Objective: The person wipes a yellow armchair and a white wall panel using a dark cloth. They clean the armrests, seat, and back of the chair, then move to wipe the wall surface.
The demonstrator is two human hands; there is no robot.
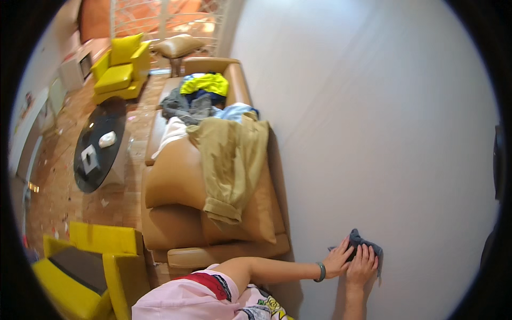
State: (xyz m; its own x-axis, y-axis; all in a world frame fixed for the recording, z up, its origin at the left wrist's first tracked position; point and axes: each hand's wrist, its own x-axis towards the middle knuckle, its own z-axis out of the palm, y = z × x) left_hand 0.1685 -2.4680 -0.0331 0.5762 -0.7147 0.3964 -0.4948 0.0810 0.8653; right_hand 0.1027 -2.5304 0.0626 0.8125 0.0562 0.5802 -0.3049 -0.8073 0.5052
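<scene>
A dark grey cloth (363, 240) lies bunched against a plain white wall (380, 140), at the lower right of the view. My left hand (337, 258), with a greenish bangle on its wrist, has its fingers on the cloth's left part. Beside it, my right hand (360, 266) presses the cloth's lower right part with spread fingertips. The two hands touch near the thumbs. Part of the cloth is hidden under the fingers, and one corner hangs down at the right.
Along the wall stands a tan leather sofa (176, 224) with khaki trousers (230, 160) and piled clothes (200, 94). Yellow armchairs (120, 74) stand beyond and at lower left. An oval dark glass coffee table (96, 136) carries a tissue box (90, 159). Litter dots the wooden floor (56, 176).
</scene>
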